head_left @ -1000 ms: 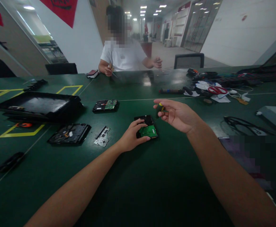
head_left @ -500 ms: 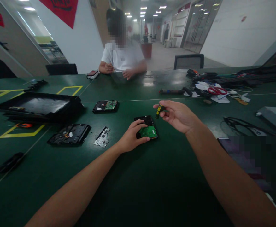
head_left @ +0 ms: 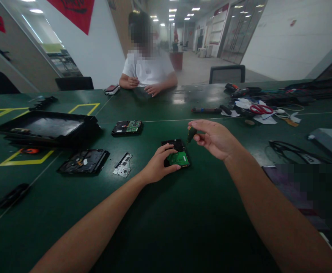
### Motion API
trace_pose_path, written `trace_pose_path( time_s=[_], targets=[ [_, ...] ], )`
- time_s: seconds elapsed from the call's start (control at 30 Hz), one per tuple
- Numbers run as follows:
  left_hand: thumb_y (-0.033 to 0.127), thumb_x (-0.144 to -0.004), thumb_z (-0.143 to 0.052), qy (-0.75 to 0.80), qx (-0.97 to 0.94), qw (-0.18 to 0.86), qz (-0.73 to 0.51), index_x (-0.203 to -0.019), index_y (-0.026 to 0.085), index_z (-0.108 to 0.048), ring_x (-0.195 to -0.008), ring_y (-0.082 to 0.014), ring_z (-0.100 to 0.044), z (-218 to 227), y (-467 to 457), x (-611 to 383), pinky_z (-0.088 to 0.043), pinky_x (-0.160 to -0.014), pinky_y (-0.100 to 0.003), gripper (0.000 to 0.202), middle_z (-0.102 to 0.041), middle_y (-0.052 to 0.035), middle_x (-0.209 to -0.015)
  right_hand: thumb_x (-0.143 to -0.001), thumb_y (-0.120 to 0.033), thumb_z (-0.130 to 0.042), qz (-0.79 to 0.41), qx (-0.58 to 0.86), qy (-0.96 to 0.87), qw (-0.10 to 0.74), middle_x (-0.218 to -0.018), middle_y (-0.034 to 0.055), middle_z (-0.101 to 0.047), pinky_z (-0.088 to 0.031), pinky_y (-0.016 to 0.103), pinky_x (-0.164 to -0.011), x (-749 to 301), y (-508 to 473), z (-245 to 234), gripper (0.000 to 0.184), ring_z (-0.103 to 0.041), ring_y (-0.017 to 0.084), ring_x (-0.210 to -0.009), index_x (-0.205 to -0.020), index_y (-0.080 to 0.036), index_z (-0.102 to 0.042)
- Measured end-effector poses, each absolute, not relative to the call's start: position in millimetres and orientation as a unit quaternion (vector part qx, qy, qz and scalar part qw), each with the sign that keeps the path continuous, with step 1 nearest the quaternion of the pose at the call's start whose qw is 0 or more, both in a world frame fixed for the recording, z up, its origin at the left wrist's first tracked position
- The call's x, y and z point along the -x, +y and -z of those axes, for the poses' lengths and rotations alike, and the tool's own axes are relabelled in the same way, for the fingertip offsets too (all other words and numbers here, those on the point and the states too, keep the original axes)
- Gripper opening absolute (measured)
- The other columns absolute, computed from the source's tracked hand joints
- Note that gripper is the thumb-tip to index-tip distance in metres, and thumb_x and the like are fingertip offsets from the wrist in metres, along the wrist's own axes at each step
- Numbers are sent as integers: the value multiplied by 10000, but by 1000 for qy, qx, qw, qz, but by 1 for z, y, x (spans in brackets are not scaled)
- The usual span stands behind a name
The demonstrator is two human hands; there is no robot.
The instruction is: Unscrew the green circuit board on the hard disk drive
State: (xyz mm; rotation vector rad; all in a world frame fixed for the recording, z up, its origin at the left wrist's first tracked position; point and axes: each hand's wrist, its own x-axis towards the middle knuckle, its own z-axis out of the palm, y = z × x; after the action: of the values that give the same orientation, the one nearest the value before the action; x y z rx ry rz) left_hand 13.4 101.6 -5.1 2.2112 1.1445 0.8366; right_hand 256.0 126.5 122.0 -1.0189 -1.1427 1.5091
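A black hard drive [head_left: 176, 152] with a green circuit board facing up lies on the green table [head_left: 183, 227]. My left hand [head_left: 157, 165] rests on its left edge, with fingers curled over the drive and thumb along its near side. My right hand [head_left: 215, 138] hovers just right of and above the drive, pinching a small screwdriver [head_left: 191, 134] with a dark handle between thumb and fingers. The tool tilts down toward the drive's far right corner.
A second hard drive [head_left: 126, 127], an opened drive case [head_left: 84, 160] and a loose metal plate [head_left: 123, 165] lie to the left. A black tray [head_left: 47, 127] sits farther left. Red scissors [head_left: 260, 109], tools and cables clutter the far right. A person in white [head_left: 147, 70] sits across.
My right hand turned the screwdriver in its fingers and tipped it down toward the drive. The person opposite brought both hands together on the table.
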Motion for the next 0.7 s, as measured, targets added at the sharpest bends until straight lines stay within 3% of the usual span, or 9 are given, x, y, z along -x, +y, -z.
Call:
trace_pose_path(
  time_s=[0.23,0.53,0.7],
  targets=[
    [477,-911,-805,420,-815,253,-310,-1410,259,-636,-1575,-337,-396,4,101,-14,-349,-1303,-561,570,-499,-135,-1612,-903,-216,-754,-607,433,-475,468,-1064,71,-779,-375,208,-464,-253,121,-126,58,-556,77,-587,-934,-178,-723],
    [488,-907,-806,421,-815,253,-306,-1411,270,-635,-1578,-343,-393,3,101,-14,-350,-1302,-572,575,-497,-129,-1616,-919,-191,-663,-639,409,-444,477,-991,62,-736,-411,245,-482,-252,124,-126,148,-587,107,-594,-1012,-190,-778],
    [477,-906,-807,423,-812,255,-310,-1410,280,-641,-1572,-349,-405,3,101,-14,-351,-1299,-581,566,-504,-125,-1613,-901,-202,-728,-625,413,-473,463,-928,50,-707,-358,230,-451,-253,123,-126,132,-537,89,-576,-1013,-186,-796]
  ],
)
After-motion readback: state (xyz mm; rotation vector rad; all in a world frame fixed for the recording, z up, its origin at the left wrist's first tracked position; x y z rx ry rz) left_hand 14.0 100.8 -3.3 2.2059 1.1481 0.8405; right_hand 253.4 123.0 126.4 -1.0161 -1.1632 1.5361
